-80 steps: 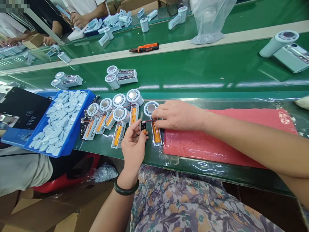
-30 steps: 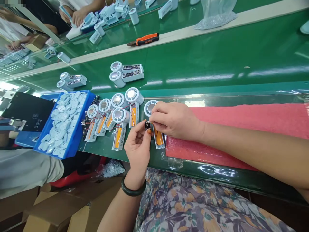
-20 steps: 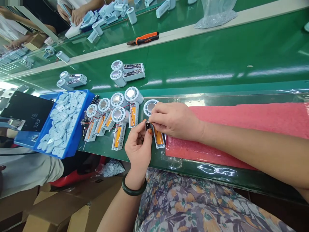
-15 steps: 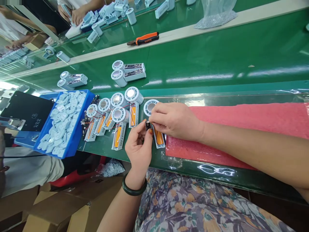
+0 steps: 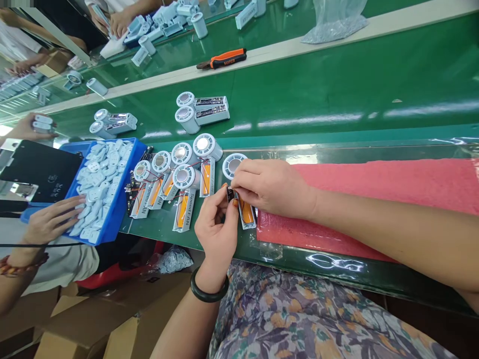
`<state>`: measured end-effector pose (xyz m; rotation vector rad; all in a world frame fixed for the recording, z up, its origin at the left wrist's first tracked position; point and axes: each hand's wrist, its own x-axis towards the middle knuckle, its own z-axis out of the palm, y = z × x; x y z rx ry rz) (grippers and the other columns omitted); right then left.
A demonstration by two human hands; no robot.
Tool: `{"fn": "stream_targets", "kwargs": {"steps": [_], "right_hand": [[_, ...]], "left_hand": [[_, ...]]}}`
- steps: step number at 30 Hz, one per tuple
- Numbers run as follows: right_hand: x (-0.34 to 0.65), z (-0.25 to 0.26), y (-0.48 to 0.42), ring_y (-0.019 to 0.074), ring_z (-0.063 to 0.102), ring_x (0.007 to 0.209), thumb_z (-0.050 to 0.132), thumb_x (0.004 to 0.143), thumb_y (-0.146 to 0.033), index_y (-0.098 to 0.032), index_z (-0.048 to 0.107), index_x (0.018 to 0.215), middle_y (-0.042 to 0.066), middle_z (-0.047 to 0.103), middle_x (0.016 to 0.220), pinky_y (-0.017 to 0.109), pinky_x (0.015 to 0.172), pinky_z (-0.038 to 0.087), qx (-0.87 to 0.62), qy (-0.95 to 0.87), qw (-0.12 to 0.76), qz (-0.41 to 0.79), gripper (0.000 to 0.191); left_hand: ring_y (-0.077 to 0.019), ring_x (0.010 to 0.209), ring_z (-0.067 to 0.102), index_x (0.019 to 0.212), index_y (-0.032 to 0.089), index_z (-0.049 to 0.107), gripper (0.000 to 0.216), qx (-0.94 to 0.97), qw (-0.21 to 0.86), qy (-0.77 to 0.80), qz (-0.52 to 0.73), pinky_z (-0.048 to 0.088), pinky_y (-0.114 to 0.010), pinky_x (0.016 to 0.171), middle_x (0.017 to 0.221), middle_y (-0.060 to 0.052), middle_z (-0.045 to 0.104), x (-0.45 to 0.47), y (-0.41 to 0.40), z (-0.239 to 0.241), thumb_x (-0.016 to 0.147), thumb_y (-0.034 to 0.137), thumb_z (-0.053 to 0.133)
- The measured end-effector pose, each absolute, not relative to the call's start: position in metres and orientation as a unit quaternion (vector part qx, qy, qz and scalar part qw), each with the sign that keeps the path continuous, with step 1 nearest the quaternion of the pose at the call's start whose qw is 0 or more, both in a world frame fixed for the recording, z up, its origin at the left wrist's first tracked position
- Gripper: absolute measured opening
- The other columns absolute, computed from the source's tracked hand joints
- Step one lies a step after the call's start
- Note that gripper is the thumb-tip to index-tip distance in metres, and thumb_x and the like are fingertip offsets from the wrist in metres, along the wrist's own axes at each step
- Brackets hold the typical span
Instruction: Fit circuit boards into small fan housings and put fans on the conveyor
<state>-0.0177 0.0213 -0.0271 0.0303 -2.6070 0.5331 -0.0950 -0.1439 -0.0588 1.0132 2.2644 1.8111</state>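
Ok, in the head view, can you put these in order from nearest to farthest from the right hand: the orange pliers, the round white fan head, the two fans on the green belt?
From the right hand:

1. Round white fan head: just past the hand, on the mat's left.
2. Two fans: ahead and left, on the green belt.
3. Orange pliers: farthest, lying on the pale rail.

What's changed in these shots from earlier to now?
The left hand has moved right, closer to the right hand, still pinching the small black circuit board. A co-worker's hand has come in over the blue tray. The row of fan parts stayed as it was.
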Motion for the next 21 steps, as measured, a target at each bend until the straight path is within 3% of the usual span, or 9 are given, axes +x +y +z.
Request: {"fn": "stream_targets", "kwargs": {"steps": [12,21], "right_hand": [[-0.016,-0.025,0.018,0.0171,0.057,0.079,0.043,0.101,-0.023,-0.013,0.067,0.101,0.01,0.067,0.101,0.03,0.06,0.031,-0.032,-0.949,0.188,0.253,0.025],[-0.015,-0.035,0.021,0.0174,0.054,0.075,0.036,0.102,-0.02,-0.014,0.067,0.096,0.009,0.068,0.093,0.031,0.065,0.036,0.007,-0.946,0.253,0.201,0.032]], "left_hand": [[-0.0141,0.087,0.069,0.118,0.025,0.075,0.026,0.349,0.019,0.733,0.584,0.058,-0.026,0.077,0.103,-0.004,0.073,-0.094,-0.143,-0.058,0.092,0.028,0.072],[-0.0124,0.085,0.066,0.118,0.028,0.075,0.03,0.399,-0.016,0.722,0.565,0.056,-0.026,0.076,0.1,-0.001,0.073,-0.099,-0.143,-0.061,0.091,0.015,0.07]]}}
